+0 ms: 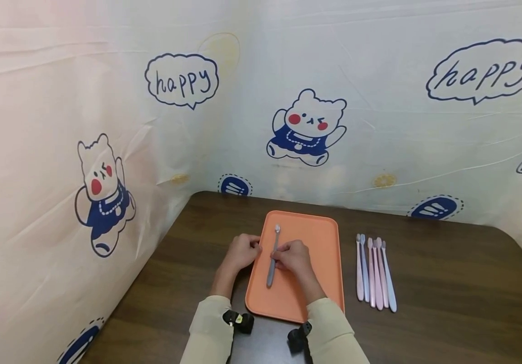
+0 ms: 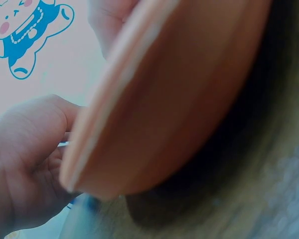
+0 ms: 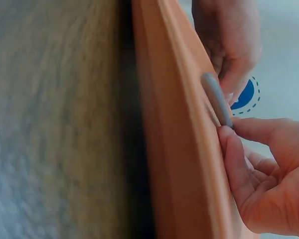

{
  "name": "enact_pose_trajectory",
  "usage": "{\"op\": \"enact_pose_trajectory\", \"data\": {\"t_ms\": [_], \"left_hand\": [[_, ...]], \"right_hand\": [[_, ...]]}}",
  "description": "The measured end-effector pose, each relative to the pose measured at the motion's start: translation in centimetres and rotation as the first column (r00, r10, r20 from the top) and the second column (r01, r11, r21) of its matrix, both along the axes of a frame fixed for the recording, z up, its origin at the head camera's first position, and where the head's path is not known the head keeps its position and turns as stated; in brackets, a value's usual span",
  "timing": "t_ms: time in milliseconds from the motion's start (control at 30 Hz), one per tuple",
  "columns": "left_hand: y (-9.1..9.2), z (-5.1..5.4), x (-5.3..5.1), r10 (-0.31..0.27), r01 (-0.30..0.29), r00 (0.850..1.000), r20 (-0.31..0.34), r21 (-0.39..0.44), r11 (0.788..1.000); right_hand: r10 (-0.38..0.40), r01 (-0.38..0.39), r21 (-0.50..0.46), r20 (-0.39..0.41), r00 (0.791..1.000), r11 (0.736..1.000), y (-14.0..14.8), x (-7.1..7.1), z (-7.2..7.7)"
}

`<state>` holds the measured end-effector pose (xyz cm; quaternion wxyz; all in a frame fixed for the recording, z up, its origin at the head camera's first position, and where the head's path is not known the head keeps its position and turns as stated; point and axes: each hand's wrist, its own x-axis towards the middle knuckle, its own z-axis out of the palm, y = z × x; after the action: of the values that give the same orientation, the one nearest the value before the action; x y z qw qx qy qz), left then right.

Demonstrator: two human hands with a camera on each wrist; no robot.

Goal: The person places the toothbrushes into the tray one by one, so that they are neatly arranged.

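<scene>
A grey toothbrush (image 1: 270,275) lies lengthwise over the left part of an orange tray (image 1: 320,263), its head toward the far end. My right hand (image 1: 294,257) pinches the middle of its handle between thumb and fingers. In the right wrist view, the rounded handle end (image 3: 215,94) rises beside the tray's rim. At the tray's left edge, my left hand (image 1: 242,251) holds the rim with curled fingers. The left wrist view shows that hand (image 2: 30,154) against the tray's side wall (image 2: 164,99), fingertips partly hidden behind it.
Right of the tray, several pink and blue toothbrushes (image 1: 376,275) lie side by side on the dark wooden table (image 1: 461,283). A white printed curtain (image 1: 251,65) encloses the table at the back and sides.
</scene>
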<state>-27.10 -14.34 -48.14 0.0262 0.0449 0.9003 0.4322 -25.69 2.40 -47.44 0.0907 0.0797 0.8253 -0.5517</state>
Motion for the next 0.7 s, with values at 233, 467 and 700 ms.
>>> {"op": "enact_pose_trajectory", "data": {"t_ms": [233, 467, 700], "left_hand": [[0.05, -0.12, -0.06, 0.002, -0.002, 1.0, -0.007, 0.0, 1.0], [0.1, -0.07, -0.04, 0.008, -0.008, 1.0, -0.006, 0.009, 1.0], [-0.06, -0.01, 0.05, 0.003, -0.003, 1.0, 0.008, 0.011, 1.0]], "right_hand": [[0.036, -0.036, 0.023, -0.007, 0.999, 0.999, 0.15, -0.13, -0.25], [0.045, -0.045, 0.003, 0.001, 0.999, 0.999, 0.17, -0.04, -0.05], [0.061, -0.061, -0.009, 0.016, 0.998, 0.998, 0.33, 0.24, 0.15]]}}
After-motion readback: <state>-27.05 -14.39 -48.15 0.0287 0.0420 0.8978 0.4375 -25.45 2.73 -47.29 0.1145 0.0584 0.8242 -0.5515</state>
